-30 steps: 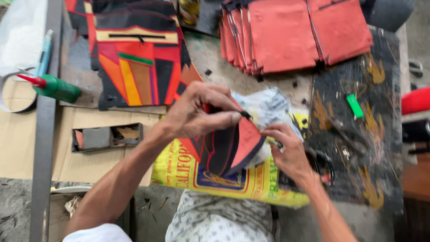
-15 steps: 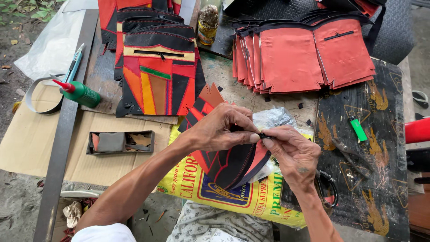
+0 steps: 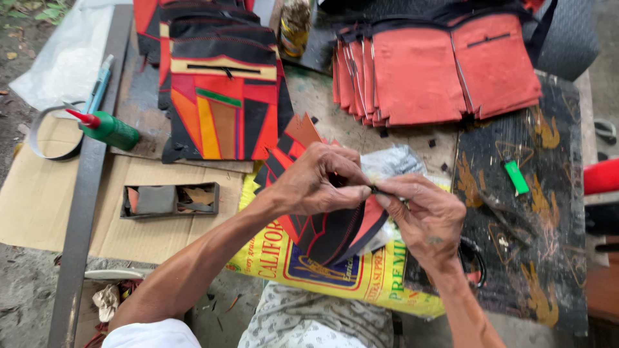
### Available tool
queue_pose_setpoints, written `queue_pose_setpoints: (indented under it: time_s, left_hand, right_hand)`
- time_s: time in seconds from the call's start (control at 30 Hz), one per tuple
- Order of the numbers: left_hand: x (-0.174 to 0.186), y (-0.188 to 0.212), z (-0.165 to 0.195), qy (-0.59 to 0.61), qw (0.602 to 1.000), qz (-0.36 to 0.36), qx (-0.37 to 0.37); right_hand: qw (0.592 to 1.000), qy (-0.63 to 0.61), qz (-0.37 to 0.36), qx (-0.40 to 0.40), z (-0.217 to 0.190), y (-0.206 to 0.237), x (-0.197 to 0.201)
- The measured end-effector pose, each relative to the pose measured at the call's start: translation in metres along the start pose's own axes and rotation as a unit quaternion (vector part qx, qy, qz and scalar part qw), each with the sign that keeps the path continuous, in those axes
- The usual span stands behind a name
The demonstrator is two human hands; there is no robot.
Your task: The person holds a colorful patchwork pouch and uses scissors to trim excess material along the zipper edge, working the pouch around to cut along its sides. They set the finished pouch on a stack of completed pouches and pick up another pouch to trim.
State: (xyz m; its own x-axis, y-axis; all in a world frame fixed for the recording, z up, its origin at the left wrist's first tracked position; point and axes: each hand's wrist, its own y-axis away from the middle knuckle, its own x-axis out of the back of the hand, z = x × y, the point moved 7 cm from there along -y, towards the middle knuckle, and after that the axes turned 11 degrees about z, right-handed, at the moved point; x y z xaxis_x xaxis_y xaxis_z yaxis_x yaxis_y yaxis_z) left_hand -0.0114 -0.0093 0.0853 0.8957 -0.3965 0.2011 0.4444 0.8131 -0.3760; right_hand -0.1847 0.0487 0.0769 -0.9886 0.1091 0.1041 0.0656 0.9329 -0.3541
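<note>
Outdoor workbench setup, cluttered, with bare ground down the left edge of the frame. Closest in, bottom center, a yellow printed sack (image 3: 322,270) lies under the work. Just above it, mid-frame, both hands are pinched shut on the same red-and-black patchwork piece (image 3: 335,235): left hand (image 3: 316,183) curls over its top edge, right hand (image 3: 422,216) nips something small and dark at that edge, can't tell what exactly. So this piece looks mid-assembly, I'd say. Left of the hands, a small tray of scraps (image 3: 169,200) sits on cardboard (image 3: 39,193). Farther up-left is a green glue bottle (image 3: 109,129). Top of frame: a stack of multicolor patchwork panels (image 3: 219,96) and a fanned pile of red panels (image 3: 438,71), which look further along.
</note>
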Motion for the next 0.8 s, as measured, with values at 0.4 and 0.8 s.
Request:
queue_pose_setpoints:
  time_s: [0.4, 0.8]
  left_hand:
    - [0.043, -0.002, 0.043, -0.007, 0.999, 0.032, -0.009]
    - [0.152, -0.047, 0.009, 0.334, 0.906, 0.245, 0.081]
  right_hand:
    - [0.896, 0.382, -0.148, 0.17, 0.089, 0.03, 0.022]
    - [0.98, -0.189, -0.002, -0.06, -0.011, -0.06, 0.063]
